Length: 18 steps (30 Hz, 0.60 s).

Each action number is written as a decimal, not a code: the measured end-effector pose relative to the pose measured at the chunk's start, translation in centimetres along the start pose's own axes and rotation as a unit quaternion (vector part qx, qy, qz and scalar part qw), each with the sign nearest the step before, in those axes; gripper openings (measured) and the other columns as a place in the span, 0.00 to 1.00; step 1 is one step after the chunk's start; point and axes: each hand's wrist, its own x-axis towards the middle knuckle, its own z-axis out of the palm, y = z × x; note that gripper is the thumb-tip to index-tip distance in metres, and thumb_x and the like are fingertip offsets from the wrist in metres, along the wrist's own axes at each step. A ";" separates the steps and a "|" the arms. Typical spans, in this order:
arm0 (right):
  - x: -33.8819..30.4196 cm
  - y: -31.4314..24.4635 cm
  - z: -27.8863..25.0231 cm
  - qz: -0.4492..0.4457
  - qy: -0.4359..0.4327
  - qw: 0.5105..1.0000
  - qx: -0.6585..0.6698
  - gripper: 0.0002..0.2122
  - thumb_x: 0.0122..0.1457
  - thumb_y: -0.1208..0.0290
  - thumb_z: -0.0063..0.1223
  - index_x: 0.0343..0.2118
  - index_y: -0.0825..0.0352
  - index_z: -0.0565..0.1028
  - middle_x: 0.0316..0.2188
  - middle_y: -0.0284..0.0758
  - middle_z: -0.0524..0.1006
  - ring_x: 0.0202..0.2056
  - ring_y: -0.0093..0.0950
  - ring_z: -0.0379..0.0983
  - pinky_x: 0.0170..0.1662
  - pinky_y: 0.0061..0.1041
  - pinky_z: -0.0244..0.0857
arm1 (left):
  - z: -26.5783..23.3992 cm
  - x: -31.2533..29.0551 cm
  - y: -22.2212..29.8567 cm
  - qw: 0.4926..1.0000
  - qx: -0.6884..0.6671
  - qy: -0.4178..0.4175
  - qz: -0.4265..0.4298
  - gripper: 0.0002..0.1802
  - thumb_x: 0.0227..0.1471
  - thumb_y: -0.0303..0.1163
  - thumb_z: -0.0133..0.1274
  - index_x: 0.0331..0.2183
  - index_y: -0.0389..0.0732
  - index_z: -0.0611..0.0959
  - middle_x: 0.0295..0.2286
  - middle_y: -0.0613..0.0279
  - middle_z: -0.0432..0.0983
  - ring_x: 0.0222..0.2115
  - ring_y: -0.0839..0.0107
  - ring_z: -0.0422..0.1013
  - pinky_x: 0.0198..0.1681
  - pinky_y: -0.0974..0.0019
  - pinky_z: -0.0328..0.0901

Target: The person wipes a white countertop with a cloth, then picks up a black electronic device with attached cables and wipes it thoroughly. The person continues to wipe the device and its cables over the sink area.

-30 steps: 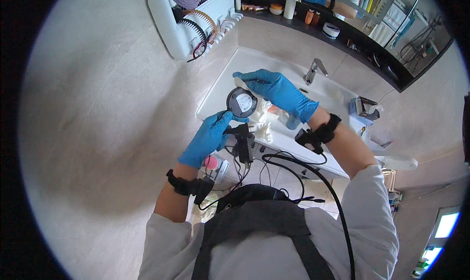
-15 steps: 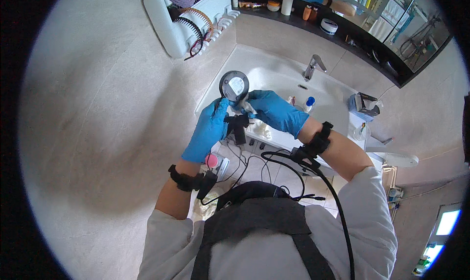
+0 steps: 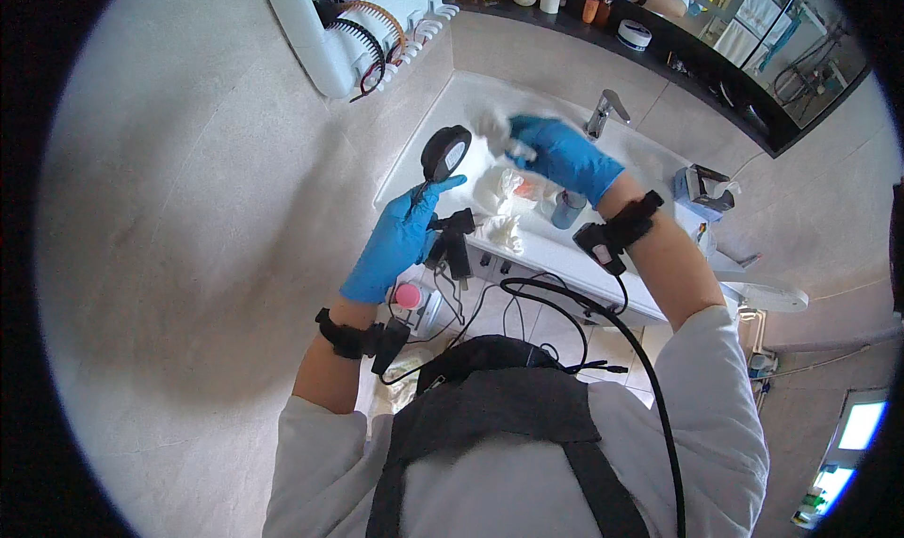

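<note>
My left hand (image 3: 388,246), in a blue glove, is closed on a round black disc-shaped thing (image 3: 437,150) with a pale label, held up over the left side of the washbasin; its exact kind I cannot make out. Over the basin, my right hand (image 3: 568,159), also gloved in blue, grips a crumpled whitish cloth (image 3: 493,131), blurred by motion and apart from the disc. Below the right hand, crumpled white material (image 3: 499,229) lies at the basin's front edge. A blue-grey container (image 3: 567,208) is partly hidden beside the right wrist.
The white washbasin (image 3: 459,94) has a chrome tap (image 3: 605,112) at its back. A tissue box (image 3: 704,192) stands on the right. Above runs a dark shelf (image 3: 589,30) with small jars. A white rack (image 3: 315,39) holds hairbands at the upper left. Black cables (image 3: 650,378) hang before me.
My right hand has moved away from the disc, up and to the right, carrying the cloth. The disc has tilted in my left hand, which has stayed nearly in place.
</note>
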 end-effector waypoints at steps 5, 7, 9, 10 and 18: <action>-0.7 2.8 5.4 0.178 -0.170 0.965 0.086 0.27 0.47 0.66 0.51 0.52 0.69 0.65 0.44 0.38 0.71 0.45 0.29 0.66 0.53 0.26 0.55 | 0.0 -0.5 1.0 1.000 -0.010 -0.004 -0.010 0.26 0.60 0.51 0.33 0.48 0.45 0.75 0.11 0.75 0.56 0.11 0.86 0.48 0.14 0.79 0.44; -0.5 3.2 6.7 0.151 -0.191 0.955 0.171 0.29 0.45 0.67 0.55 0.53 0.67 0.65 0.46 0.39 0.70 0.47 0.30 0.65 0.54 0.26 0.55 | 0.1 -0.5 1.5 0.999 -0.025 -0.009 -0.023 0.27 0.59 0.52 0.33 0.48 0.46 0.75 0.11 0.75 0.55 0.11 0.86 0.48 0.14 0.79 0.44; -0.4 3.0 7.6 0.132 -0.200 0.955 0.174 0.27 0.44 0.66 0.57 0.51 0.65 0.67 0.46 0.39 0.71 0.47 0.29 0.65 0.53 0.26 0.56 | -0.1 -0.6 1.9 0.999 -0.030 -0.015 -0.026 0.27 0.59 0.52 0.34 0.48 0.46 0.75 0.11 0.74 0.56 0.11 0.86 0.49 0.15 0.80 0.45; -0.3 2.8 7.6 0.143 -0.227 0.957 0.108 0.26 0.44 0.66 0.58 0.50 0.65 0.68 0.45 0.39 0.71 0.47 0.29 0.66 0.53 0.26 0.56 | -0.4 -0.6 2.1 0.999 -0.030 -0.019 -0.026 0.26 0.59 0.52 0.35 0.48 0.46 0.75 0.12 0.73 0.58 0.12 0.86 0.50 0.15 0.80 0.47; -1.1 0.7 4.0 0.209 -0.211 0.948 0.110 0.24 0.49 0.58 0.59 0.47 0.66 0.71 0.41 0.37 0.73 0.44 0.27 0.67 0.51 0.25 0.58 | -2.2 -1.0 0.2 0.985 -0.151 0.084 0.005 0.22 0.56 0.46 0.45 0.48 0.45 0.75 0.17 0.73 0.63 0.17 0.85 0.57 0.19 0.80 0.51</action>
